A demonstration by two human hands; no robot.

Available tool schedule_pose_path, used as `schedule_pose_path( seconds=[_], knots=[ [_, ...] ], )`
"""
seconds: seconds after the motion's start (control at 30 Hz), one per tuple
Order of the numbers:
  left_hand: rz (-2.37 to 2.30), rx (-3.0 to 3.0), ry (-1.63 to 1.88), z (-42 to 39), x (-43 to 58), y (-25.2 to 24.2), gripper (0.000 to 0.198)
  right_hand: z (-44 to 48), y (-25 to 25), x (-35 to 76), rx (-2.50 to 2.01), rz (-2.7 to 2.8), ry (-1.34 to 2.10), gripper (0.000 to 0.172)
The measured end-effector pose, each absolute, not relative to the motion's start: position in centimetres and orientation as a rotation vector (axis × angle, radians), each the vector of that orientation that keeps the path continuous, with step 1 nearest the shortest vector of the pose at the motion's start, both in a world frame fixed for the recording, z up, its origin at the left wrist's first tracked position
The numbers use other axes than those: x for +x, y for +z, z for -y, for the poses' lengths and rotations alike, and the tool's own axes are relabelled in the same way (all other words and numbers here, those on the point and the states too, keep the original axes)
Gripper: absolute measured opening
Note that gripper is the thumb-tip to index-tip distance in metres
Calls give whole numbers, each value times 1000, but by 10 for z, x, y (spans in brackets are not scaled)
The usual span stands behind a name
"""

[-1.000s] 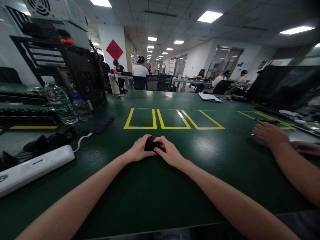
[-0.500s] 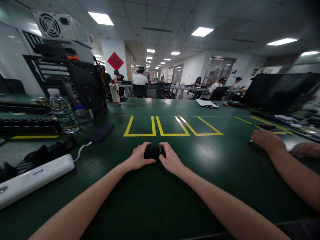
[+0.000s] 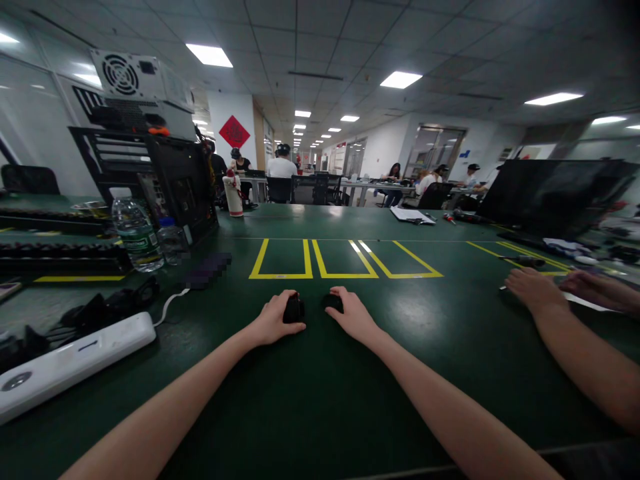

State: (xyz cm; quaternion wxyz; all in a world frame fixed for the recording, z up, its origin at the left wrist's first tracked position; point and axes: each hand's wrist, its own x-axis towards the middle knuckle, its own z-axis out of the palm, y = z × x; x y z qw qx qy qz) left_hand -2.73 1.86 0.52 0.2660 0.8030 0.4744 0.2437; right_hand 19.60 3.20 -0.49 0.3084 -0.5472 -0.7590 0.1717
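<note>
Near the middle of the green table (image 3: pixel 320 380), my left hand (image 3: pixel 271 318) is closed around a small black block-like piece (image 3: pixel 293 309). Across a narrow gap, my right hand (image 3: pixel 354 316) grips a second black piece (image 3: pixel 333 303), which looks rounded and is partly covered by the fingers. The two pieces are apart, and their exact kind is too dark and small to make out. Just beyond the hands lie yellow tape outlines (image 3: pixel 345 275) on the tabletop.
At left stand a white power strip (image 3: pixel 75 363), a water bottle (image 3: pixel 135 233), a smaller blue-capped bottle (image 3: pixel 171 243) and a black computer case (image 3: pixel 183 180). A co-worker's hand (image 3: pixel 537 290) is at right, near a screwdriver-like tool (image 3: pixel 525 261). Farther back are a clipboard (image 3: pixel 411 215) and monitor (image 3: pixel 555 193).
The two black pieces, close together before, are now separated. My right hand has moved right with its piece; my left hand has shifted slightly left. The view has tilted up slightly.
</note>
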Motion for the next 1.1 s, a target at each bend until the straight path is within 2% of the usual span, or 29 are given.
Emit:
schedule_pose_path(
  seconds=[0.13, 0.27, 0.43, 0.53, 0.63, 0.73, 0.83, 1.0, 1.1],
  knots=[
    [-1360, 2096, 623, -8, -57, 8, 67, -38, -5, 208, -1487, 1975, 486, 41],
    [-1468, 2144, 595, 21, -113, 12, 64, -19, -1, 191, -1325, 2072, 592, 48],
    [-1765, 2128, 536, 72, -196, 14, 58, 25, 20, 127, -1038, 2343, 620, 51],
    [-1835, 2214, 529, 97, -229, 7, 51, 48, 33, 65, -803, 2609, 524, 55],
    [-1872, 2293, 626, 118, -246, -9, 62, 68, 36, 0, -673, 2761, 332, 53],
    [-1851, 2373, 752, 136, -255, -25, 73, 85, 33, -43, -467, 2726, 300, 51],
    [-1939, 2337, 800, 147, -263, -35, 79, 98, 29, -57, -469, 2695, 489, 57],
    [-1898, 2246, 689, 146, -260, -38, 71, 110, 27, -47, -582, 2611, 937, 83],
    [-1916, 2199, 713, 138, -244, -41, 72, 109, 30, -38, -697, 2520, 1056, 81]
  ],
)
